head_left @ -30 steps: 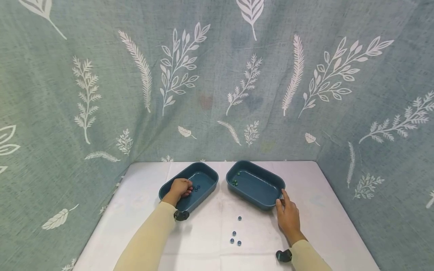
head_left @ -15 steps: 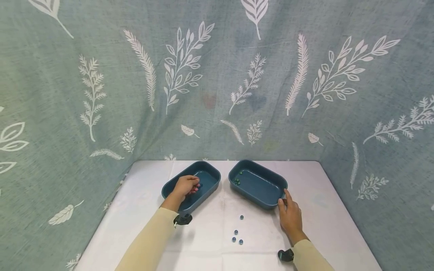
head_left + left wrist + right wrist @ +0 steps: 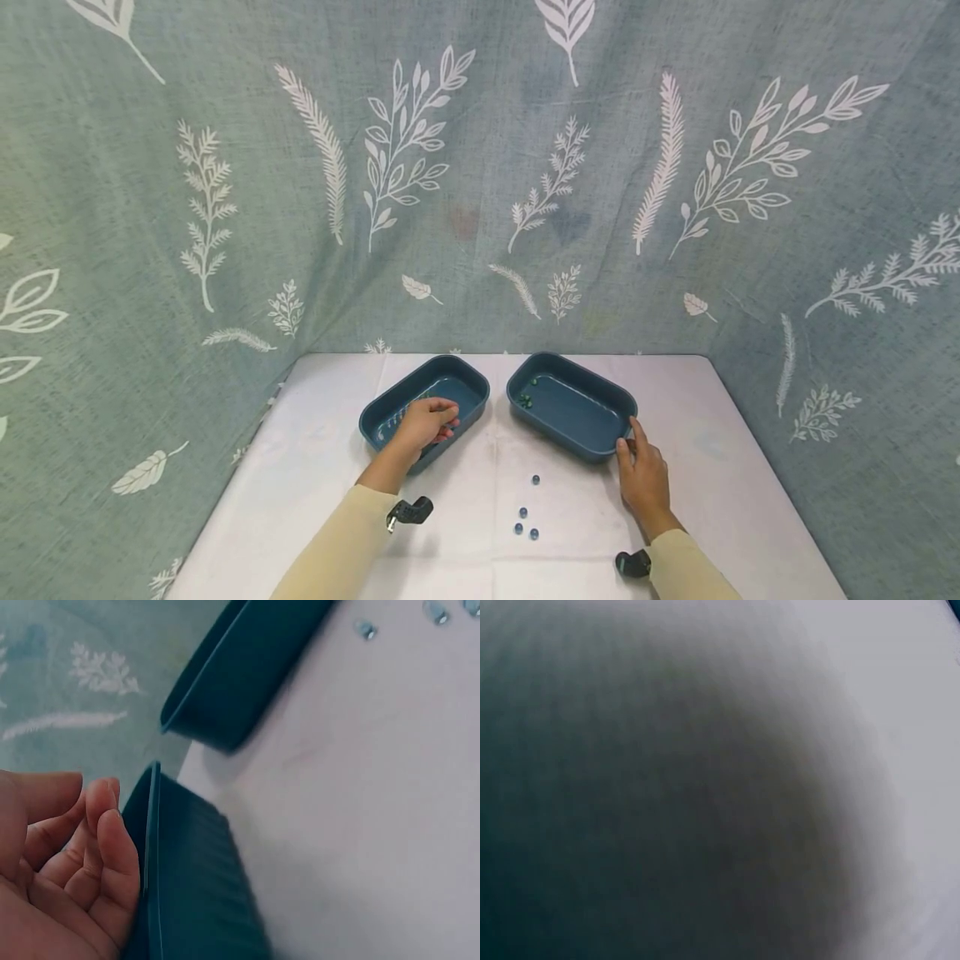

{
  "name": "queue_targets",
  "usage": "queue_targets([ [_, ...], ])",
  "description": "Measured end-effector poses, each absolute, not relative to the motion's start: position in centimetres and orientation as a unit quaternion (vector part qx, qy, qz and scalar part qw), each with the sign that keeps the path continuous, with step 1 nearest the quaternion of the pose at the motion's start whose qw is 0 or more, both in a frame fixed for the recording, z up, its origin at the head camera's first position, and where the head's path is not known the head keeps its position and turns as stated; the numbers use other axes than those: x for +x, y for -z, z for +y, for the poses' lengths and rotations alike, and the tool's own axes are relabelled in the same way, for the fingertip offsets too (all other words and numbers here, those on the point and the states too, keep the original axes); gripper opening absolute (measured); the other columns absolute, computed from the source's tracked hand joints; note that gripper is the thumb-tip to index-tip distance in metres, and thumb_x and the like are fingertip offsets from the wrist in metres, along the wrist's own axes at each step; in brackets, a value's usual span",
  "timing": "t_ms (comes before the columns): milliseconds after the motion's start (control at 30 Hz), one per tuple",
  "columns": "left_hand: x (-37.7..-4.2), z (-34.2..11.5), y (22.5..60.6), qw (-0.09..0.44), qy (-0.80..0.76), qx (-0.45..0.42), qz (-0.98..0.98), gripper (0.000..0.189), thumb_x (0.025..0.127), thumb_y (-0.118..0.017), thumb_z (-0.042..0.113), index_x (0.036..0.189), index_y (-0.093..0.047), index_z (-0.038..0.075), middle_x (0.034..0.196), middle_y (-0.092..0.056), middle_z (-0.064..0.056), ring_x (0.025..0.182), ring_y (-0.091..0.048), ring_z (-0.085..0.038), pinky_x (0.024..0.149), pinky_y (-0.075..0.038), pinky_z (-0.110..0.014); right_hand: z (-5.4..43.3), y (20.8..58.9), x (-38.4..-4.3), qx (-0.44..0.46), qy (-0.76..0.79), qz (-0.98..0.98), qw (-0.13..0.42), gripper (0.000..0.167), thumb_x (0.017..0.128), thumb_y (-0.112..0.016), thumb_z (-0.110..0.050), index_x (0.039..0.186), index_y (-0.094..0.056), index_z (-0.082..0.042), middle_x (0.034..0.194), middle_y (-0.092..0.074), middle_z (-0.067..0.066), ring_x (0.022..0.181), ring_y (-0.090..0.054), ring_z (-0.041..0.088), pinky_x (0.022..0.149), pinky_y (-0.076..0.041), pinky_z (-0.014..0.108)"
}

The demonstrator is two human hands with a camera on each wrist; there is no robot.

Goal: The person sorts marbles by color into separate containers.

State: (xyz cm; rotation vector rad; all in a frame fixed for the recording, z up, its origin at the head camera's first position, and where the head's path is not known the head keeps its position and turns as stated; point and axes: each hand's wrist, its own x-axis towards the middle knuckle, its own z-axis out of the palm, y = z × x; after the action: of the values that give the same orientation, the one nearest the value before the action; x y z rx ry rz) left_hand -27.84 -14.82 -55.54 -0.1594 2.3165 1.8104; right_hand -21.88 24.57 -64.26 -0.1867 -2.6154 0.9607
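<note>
My left hand [image 3: 423, 425] is over the near side of the left blue tray [image 3: 468, 390], palm inward and fingers curled. In the left wrist view its thumb and fingertips come close together beside the tray's wall [image 3: 195, 862]; I cannot tell whether something small is between them. A few green marbles [image 3: 425, 397] show behind that hand. My right hand [image 3: 645, 479] touches the near right corner of the right blue tray [image 3: 577, 412], thumb and index finger extended at its rim. Several green marbles [image 3: 526, 402] sit at that tray's left end.
Several bluish glass marbles [image 3: 522, 512] lie on the white cloth [image 3: 465, 542] in front of the trays. A patterned green curtain [image 3: 480, 292] stands behind and along both sides. The right wrist view is mostly a dark blur.
My left hand has risen from the inside of the left tray and moved right toward its near edge, uncovering some of the tray floor. My right hand stays at the right tray's corner.
</note>
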Motion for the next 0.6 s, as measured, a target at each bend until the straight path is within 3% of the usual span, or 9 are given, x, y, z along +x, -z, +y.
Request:
queue_targets([
  [267, -25.9, -13.5, 55.0, 0.100, -0.617, -0.042, 0.779, 0.027, 0.096, -0.063, 0.019, 0.116, -0.066, 0.000, 0.090, -0.070, -0.012, 0.065, -0.062, -0.016, 0.061, -0.054, -0.029, 24.5, 64.1, -22.0, -0.072, -0.339, -0.923, 0.167, 0.057, 0.105, -0.038, -0.043, 0.154, -0.027, -0.017, 0.128, -0.058, 0.021, 0.121, -0.046, 0.043, 0.100, -0.034, 0.062],
  [433, -24.6, -12.8, 55.4, 0.110, -0.621, -0.032, 0.775, 0.018, 0.096, -0.062, 0.014, 0.108, -0.068, 0.002, 0.084, -0.069, -0.008, 0.063, -0.061, -0.015, 0.060, -0.054, -0.028, 24.5, 64.2, -22.0, -0.071, -0.336, -0.923, 0.172, 0.056, 0.105, -0.038, -0.042, 0.154, -0.028, -0.016, 0.126, -0.058, 0.021, 0.120, -0.048, 0.043, 0.099, -0.034, 0.062],
  [600, -23.3, -12.3, 56.2, 0.122, -0.621, -0.019, 0.774, 0.021, 0.096, -0.063, 0.016, 0.109, -0.067, -0.001, 0.082, -0.069, -0.007, 0.062, -0.062, -0.015, 0.059, -0.054, -0.029, 24.4, 64.3, -22.0, -0.073, -0.334, -0.923, 0.175, 0.056, 0.105, -0.038, -0.041, 0.154, -0.028, -0.016, 0.125, -0.059, 0.022, 0.119, -0.048, 0.043, 0.099, -0.035, 0.062],
])
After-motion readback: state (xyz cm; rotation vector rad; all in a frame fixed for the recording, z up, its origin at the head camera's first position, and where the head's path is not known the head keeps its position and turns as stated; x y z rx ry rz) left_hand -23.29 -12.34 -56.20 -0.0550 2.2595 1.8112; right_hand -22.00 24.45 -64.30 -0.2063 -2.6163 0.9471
